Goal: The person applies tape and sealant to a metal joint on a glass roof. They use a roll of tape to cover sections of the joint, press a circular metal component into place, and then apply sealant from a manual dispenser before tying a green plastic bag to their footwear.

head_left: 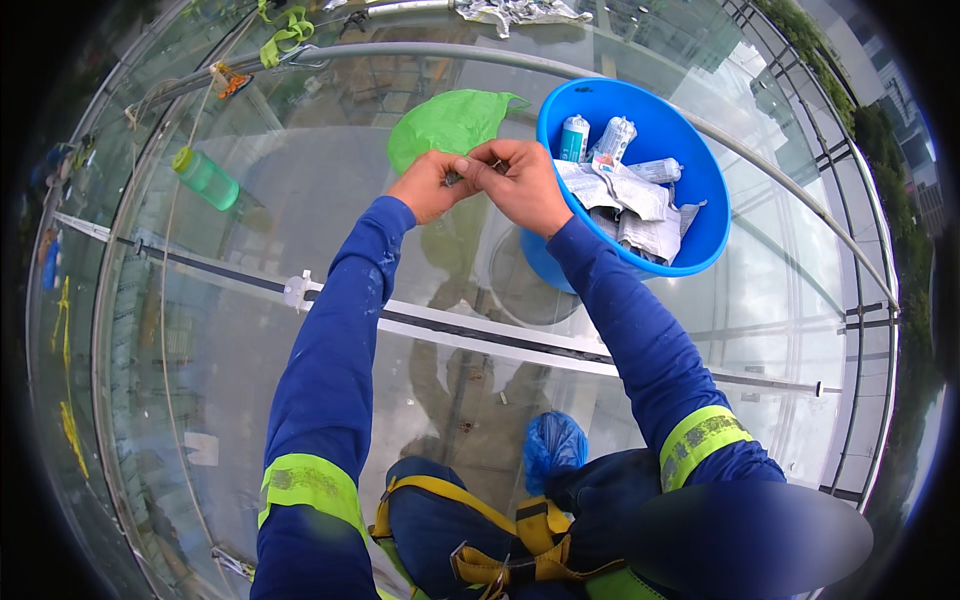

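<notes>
My left hand [430, 187] and my right hand [527, 185] meet in front of me with the fingers pinched together. Something small sits between the fingertips, too hidden to name. Just beyond them is a light green plastic bag [448, 122] on the glass surface; whether the fingers touch it I cannot tell. Close to my right hand stands a blue tub [708, 170]. Inside it are several white sausage-shaped foil packs [616, 138] and crumpled white wrappers [650, 235].
A green bottle [207, 180] with a yellow-green cap lies to the left. Metal rails [440, 50] and a glazing joint [450, 335] cross the glass. A rope [165, 300] runs down the left side. My shoe, in a blue cover [553, 450], rests below.
</notes>
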A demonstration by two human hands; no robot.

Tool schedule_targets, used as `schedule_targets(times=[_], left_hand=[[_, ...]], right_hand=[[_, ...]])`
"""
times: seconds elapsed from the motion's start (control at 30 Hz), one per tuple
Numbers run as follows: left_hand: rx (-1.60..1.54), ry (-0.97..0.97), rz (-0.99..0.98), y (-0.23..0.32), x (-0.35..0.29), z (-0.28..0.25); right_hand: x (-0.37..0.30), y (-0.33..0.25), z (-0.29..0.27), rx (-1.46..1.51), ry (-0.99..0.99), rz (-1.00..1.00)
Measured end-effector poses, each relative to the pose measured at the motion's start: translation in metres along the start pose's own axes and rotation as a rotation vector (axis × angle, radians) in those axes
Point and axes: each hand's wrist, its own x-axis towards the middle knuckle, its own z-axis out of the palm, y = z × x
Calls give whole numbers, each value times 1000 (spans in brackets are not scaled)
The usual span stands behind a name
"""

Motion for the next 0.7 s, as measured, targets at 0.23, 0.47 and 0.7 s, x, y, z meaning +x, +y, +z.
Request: schedule_targets(times=[0.23,0.47,0.7], left_hand=[[-789,53,-272,5,-22,-30],[-242,303,-226,-18,-14,-43],[-79,79,-290,-30,11,-13]], right_hand=[[14,28,15,284,-166,-97],[-16,73,50,77,53,254],[-19,80,59,367,383,137]])
